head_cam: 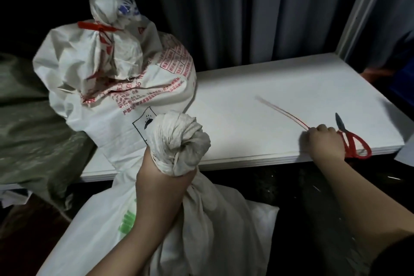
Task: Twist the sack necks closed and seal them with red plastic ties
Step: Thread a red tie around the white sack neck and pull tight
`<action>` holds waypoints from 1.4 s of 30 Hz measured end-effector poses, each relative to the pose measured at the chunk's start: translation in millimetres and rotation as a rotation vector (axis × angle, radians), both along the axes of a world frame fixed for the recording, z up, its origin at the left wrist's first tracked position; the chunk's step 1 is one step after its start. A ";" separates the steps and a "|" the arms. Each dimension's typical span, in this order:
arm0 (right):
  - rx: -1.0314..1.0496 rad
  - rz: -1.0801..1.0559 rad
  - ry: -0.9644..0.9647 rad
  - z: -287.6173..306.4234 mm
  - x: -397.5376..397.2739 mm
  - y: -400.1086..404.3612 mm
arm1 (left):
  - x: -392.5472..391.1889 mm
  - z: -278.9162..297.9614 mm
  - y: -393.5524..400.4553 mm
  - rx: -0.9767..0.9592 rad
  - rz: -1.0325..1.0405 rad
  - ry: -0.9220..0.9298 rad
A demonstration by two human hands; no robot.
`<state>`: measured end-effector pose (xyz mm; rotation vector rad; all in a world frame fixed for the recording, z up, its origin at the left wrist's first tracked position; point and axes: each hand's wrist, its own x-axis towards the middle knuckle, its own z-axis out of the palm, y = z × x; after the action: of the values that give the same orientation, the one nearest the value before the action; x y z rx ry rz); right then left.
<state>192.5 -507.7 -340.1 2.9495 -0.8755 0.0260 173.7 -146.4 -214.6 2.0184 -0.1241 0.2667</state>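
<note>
While the left hand [156, 177] grips the twisted neck [179, 141] of the near sack [201, 219], fingers curled tight around it below the bunched top, the right hand [322, 141] rests on the white table [268, 87] near its front edge, fingers curled and pinching one end of a loose red tie [284, 112]. That tie is motion-blurred and slants away across the table. Red-handled scissors [351, 139] lie just beside the right hand, at the table edge. Behind the near sack stands a second sack [125, 74] printed in red, its neck already closed with a red tie [96, 26]. Grey curtains [246, 11] hang behind the table.
</note>
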 end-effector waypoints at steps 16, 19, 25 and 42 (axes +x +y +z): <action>1.213 0.347 -0.308 177.0 -45.9 192.4 | -40.0 88.5 88.6 -0.007 -0.054 0.000; 1.197 0.443 -0.259 229.7 -74.1 264.9 | -73.8 116.5 120.9 -0.068 -0.044 -0.006; 0.845 0.638 -0.243 273.6 -123.4 353.2 | -108.4 121.2 159.8 -0.146 -0.021 0.029; 0.698 0.785 -0.093 274.6 -123.3 342.4 | -86.3 103.4 166.8 -0.254 -0.142 -0.017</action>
<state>69.2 -165.3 -65.5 3.7390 0.4300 -0.1300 87.3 20.5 -111.1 1.7466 -0.2312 0.1988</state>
